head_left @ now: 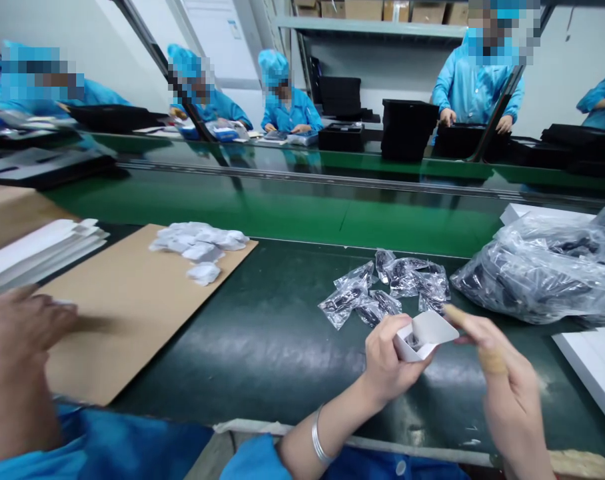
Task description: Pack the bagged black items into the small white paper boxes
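Observation:
My left hand (385,363), a metal bangle on its wrist, is closed around a small open white carton (422,337); something dark sits inside it. My right hand (502,373), with a plaster on one finger, pinches the carton's raised flap between forefinger and thumb. Both hands hover over the dark green work mat (272,340). Just beyond the carton lie several small clear bags (382,287) holding black parts.
A big clear bag (542,273) of the same parts lies at right, with white sheets (595,373) below it. A cardboard sheet (127,300) carries white packets (197,243); flat white cartons (37,250) are stacked left. A neighbour's blurred hand (12,333) is bottom left. Workers stand beyond the green conveyor (282,207).

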Available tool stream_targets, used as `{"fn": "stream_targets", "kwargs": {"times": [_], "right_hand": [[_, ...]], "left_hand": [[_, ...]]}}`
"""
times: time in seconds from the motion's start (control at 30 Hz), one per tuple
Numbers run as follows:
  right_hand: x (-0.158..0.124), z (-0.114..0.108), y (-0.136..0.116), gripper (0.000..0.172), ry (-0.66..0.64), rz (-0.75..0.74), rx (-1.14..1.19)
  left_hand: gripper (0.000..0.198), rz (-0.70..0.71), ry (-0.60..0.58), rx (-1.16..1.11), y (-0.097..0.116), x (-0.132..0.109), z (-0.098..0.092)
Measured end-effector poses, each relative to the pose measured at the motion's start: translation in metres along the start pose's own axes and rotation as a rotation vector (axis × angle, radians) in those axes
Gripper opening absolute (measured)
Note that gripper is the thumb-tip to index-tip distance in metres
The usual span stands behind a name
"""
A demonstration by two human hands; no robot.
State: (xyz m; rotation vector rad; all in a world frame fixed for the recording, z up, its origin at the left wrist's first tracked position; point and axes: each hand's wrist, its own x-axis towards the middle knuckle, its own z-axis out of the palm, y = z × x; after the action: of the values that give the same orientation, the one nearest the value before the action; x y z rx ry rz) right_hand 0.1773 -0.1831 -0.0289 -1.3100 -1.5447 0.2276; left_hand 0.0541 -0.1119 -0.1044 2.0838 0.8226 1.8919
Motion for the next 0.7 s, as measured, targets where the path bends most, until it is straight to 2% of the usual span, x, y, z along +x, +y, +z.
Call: {"fn": "stream_targets", "kwargs": {"times": [0.07, 0.13, 0.33, 0.53, 0.7], "right_hand": [[0.000, 0.003, -0.003, 0.033, -0.125, 0.067, 0.038], [0.000, 0.008, -0.006, 0.029, -0.156, 0.045, 0.038], [-0.004, 0.015, -0.012, 0.020, -0.097, -0.125, -0.126], [-0.004, 0.015, -0.016, 0.025, -0.109, -0.257, -0.322], [-0.003, 0.016, -0.021, 0.024, -0.077, -0.389, -0.446]], "left_hand": [[0.047, -0.007, -0.003, 0.020, 0.000, -0.001, -0.001], [0.047, -0.007, -0.002, 0.032, 0.000, -0.003, -0.002], [0.046, -0.020, -0.004, -0.009, 0.002, -0.003, -0.003], [0.043, -0.062, 0.015, 0.007, 0.005, -0.004, -0.004], [0.037, -0.027, 0.013, 0.025, 0.008, -0.001, -0.003]]}}
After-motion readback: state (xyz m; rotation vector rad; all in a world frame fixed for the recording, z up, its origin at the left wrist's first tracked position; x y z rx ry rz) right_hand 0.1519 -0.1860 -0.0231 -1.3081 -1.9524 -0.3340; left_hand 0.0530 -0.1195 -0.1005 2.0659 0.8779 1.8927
